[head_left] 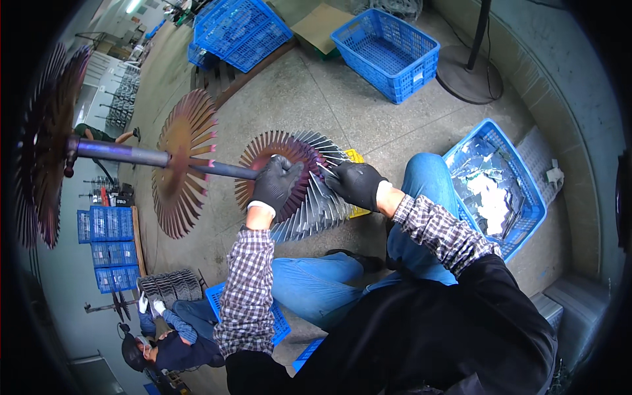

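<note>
A rust-and-purple slotted disc (pixel 255 153) sits on a metal shaft (pixel 220 169) in front of me. Thin silver metal plates (pixel 313 212) stand fanned out around its right side. My left hand (pixel 276 182), in a black glove, lies against the disc's face beside the shaft. Its fingers are curled; what they hold, if anything, is hidden. At the disc's right rim my black-gloved right hand (pixel 359 185) is closed on a thin metal piece (pixel 325 169), whose tip meets the slots. Part of a yellow crate (pixel 359 212) shows behind the plates.
More slotted discs (pixel 184 164) rise at the left. A blue crate of silver plates (pixel 541 220) stands by my right knee. Farther off are a blue basket (pixel 418 78), a round stand base (pixel 471 82) and stacked crates (pixel 113 253). Another person (pixel 174 342) works at lower left.
</note>
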Available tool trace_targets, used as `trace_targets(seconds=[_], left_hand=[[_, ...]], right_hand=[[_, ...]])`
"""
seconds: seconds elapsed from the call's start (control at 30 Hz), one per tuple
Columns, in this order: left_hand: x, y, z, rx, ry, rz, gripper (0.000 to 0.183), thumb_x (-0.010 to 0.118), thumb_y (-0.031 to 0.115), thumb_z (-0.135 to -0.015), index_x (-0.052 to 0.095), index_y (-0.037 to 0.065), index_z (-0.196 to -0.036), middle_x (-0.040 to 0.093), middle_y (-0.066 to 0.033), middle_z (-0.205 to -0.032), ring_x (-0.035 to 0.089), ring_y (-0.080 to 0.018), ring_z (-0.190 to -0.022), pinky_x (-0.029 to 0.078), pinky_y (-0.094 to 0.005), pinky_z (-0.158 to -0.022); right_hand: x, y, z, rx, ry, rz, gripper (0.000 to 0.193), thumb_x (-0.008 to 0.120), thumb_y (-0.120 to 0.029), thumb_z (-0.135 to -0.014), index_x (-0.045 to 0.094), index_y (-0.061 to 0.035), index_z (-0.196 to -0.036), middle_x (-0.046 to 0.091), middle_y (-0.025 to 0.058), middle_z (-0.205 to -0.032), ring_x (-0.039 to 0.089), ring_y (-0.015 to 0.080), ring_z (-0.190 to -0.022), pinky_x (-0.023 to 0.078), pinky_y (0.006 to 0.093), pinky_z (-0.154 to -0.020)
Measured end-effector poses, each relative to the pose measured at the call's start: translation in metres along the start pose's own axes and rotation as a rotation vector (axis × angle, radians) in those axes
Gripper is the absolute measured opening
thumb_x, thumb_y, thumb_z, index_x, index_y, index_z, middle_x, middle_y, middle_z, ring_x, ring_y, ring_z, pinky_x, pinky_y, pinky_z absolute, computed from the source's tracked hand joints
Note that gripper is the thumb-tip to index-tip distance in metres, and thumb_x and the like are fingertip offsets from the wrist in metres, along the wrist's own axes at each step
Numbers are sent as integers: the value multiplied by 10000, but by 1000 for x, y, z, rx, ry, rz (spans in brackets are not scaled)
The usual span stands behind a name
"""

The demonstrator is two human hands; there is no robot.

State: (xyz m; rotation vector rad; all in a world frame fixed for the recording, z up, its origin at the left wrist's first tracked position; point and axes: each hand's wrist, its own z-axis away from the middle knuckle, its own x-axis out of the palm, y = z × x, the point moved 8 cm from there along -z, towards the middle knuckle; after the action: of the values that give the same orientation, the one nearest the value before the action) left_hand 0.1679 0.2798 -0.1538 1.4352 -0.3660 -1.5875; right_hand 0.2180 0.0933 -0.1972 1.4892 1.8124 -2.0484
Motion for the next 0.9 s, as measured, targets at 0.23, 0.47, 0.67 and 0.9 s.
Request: trace_targets(seconds=[0.23, 0.47, 0.67, 0.9], left_hand=[[-3, -12, -13, 54, 17, -246, 284, 720, 274, -958, 565, 75, -827, 621, -41, -787, 552, -142, -647, 465, -286, -620], [3, -3, -16, 103, -30, -635, 375, 643, 393, -988, 612, 42, -859, 673, -123, -836, 630, -280, -725, 509, -372, -727], [10, -14, -30, 124, -160, -698, 457, 567, 452, -1005, 658, 11, -925, 700, -191, -917, 655, -383, -838, 509, -427, -828], [19, -32, -41, 194, -184, -728, 448, 565, 437, -1004, 666, 7, -935, 704, -199, -934, 659, -384, -853, 511, -432, -835]], right_hand=[[0, -13, -5, -22, -22, 73, 266, 577, -260, -962, 692, -22, -926, 714, 195, -869, 667, 375, -734, 533, 437, -684], [1, -19, -3, -34, -38, 126, 263, 574, -256, -959, 686, -20, -927, 708, 198, -863, 662, 384, -728, 531, 444, -677], [-1, -27, -6, -94, 8, 166, 257, 589, -252, -965, 681, -22, -896, 692, 201, -798, 639, 394, -676, 516, 444, -640], [7, -26, -11, -165, -51, 203, 230, 605, -238, -957, 664, -16, -965, 674, 210, -832, 632, 401, -690, 515, 452, -646]])
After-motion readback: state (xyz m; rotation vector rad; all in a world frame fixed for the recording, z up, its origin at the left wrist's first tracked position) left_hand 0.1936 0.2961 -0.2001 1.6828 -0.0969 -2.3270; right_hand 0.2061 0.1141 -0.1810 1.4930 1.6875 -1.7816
